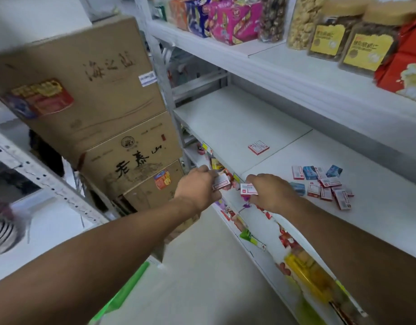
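As judged from the shelf (237,118), progress: early; one lone box (258,147) laid flat and apart, two more in hand, most left to sort.
Left to do: loose heap (324,187) of a dozen or so small boxes, tumbled at three o'clock from the right grip (270,193), none lined up yet.
Left grip (197,185): fingers curled tight round a white-and-red box (222,183), held just above the shelf's front edge.
Right grip: thumb and fingers pinched on a second box (248,190), at three o'clock from the first, close beside it but apart.
Lone box: at twelve o'clock from both hands, well apart from the heap.
Box material: thin printed card, flat and rectangular, crisp corners; mostly white with red borders, a few blue.
Shelf surface: smooth, matte, pale grey-white, in two panels with a seam between them.
Heap texture: boxes overlapping, some tilted, some on edge.
Nine o'clock: brown corrugated cartons (122,156), stacked, with ink lettering.
One o'clock, upper shelf: clear jars (364,43) with yellow labels, lumpy contents.
Six o'clock, lower shelf: glossy, crinkled snack packets (247,235).
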`<move>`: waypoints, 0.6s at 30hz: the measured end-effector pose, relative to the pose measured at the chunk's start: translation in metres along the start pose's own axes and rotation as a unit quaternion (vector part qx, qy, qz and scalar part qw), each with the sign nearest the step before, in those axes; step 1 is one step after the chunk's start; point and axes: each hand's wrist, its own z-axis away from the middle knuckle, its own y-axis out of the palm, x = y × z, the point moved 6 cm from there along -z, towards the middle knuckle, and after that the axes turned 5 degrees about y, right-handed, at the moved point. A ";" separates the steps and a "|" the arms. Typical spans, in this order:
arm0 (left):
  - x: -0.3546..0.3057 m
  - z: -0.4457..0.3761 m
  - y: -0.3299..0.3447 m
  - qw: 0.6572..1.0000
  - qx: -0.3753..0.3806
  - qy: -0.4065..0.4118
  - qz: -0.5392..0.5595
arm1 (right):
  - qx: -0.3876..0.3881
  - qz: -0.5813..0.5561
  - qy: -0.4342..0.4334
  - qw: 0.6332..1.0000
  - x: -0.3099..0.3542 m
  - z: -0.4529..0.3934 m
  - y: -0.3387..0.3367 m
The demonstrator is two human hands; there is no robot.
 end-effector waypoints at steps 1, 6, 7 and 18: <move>0.010 0.007 -0.003 1.000 0.000 -0.005 0.005 | 0.001 -0.001 -0.006 1.000 0.011 0.000 0.003; 0.067 0.048 -0.008 0.998 0.001 -0.050 0.032 | 0.008 -0.017 -0.036 0.999 0.069 -0.001 0.013; 0.077 0.057 -0.008 0.998 0.003 -0.055 0.034 | 0.010 -0.025 -0.036 0.999 0.079 -0.001 0.015; 0.165 0.121 -0.016 0.997 0.025 -0.061 0.048 | 0.040 -0.034 -0.044 0.998 0.185 0.001 0.044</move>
